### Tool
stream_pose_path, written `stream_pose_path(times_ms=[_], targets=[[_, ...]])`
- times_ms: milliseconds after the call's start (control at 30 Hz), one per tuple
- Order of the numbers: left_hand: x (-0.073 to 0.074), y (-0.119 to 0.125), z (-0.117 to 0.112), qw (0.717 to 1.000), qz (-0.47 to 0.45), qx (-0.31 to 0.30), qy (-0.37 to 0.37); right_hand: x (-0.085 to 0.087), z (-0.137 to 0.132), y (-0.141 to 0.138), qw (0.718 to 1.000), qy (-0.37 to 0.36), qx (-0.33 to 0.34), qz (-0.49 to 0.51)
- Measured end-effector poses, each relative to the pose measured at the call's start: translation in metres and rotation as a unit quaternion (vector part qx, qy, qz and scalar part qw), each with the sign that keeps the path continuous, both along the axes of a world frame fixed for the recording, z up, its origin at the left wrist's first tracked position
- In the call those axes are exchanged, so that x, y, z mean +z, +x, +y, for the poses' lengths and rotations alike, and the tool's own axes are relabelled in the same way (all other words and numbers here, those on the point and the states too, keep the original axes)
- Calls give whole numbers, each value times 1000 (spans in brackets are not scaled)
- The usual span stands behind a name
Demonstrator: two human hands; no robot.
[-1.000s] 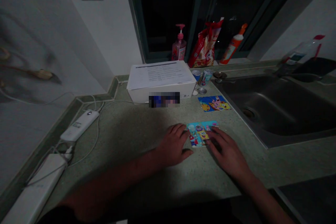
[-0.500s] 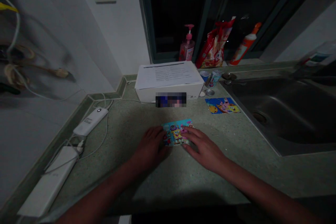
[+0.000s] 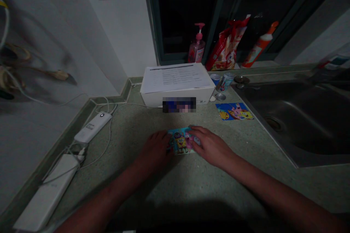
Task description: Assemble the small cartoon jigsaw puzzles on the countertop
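A small cartoon picture card lies on the green speckled counter in front of me, yellow and pink figures on a light blue ground. My left hand is closed at its left edge, fingertips on the card and thumb mostly hidden in shadow. At the right edge, my right hand has its fingers across the top corner and its thumb lower down, holding that side. Both hands cover the card's ends. A second cartoon card, blue with similar figures, lies farther right, untouched.
Behind the card stands a white box topped with a printed sheet. Small cans are beside it. The steel sink borders the counter on the right. White power banks with cables lie left. A pink pump bottle stands by the window.
The card has turned slightly and lies straighter. My right hand's thumb has moved from below the card up to its right edge. The view has shifted a little.
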State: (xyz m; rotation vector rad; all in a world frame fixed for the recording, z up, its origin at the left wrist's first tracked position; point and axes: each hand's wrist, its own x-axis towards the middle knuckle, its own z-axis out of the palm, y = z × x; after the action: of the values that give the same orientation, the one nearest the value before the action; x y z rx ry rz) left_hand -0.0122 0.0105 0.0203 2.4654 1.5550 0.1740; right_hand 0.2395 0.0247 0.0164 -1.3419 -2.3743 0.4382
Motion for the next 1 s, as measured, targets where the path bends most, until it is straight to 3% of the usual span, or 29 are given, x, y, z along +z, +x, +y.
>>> stream_pose_path(times_ms=[133,333,1000], targets=[[-16,2,-3,999,-40,-17,7,-11,16,0,998,33,-6,-48],[-34,-7,-6,994,-102,-25,24,-30,11,3,997,52,5,-60],[-25,-7,5,990,-135,-30,20,-32,32,12,998,25,29,53]])
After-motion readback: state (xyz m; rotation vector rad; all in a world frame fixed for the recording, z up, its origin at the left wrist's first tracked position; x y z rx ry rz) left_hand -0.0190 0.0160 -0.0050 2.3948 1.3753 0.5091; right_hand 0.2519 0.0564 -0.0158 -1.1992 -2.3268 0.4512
